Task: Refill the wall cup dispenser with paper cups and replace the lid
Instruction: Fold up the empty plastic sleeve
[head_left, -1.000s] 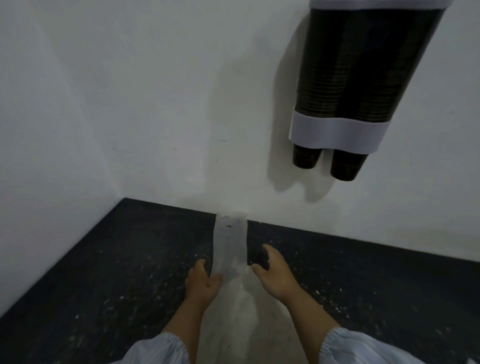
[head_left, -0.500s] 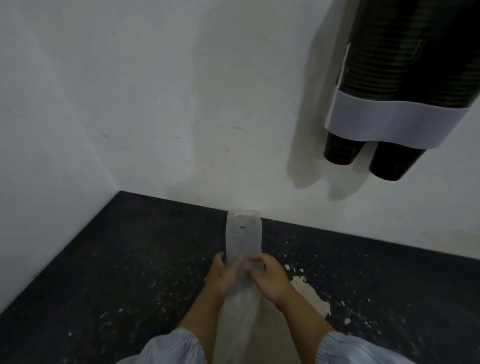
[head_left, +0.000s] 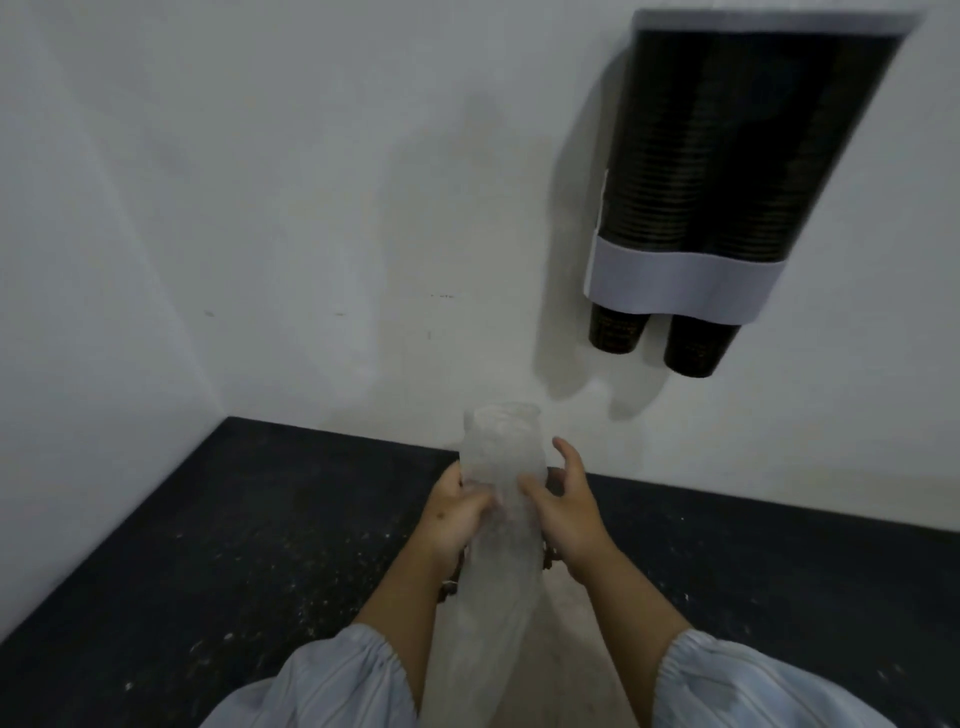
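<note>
A wall cup dispenser (head_left: 680, 275) hangs at the upper right, its dark window full of stacked dark paper cups (head_left: 727, 156). A white lid (head_left: 769, 18) sits on top, and two cup bottoms poke out below the white band. Low in the centre I hold a long, clear plastic sleeve (head_left: 498, 519) upright. My left hand (head_left: 454, 512) grips its left side. My right hand (head_left: 563, 512) rests its thumb on the sleeve's right side with the fingers spread. The sleeve looks empty and its top end gapes open.
A dark speckled counter (head_left: 260, 545) runs below the white wall (head_left: 311, 208), meeting a side wall at the left corner. A pale patch lies on the counter under my forearms. Light blue sleeves cover my arms at the bottom edge.
My hands came together on the plastic sleeve, and my right fingers have now spread off it. The sleeve's top has opened rounder. The view swung left, then back right.
</note>
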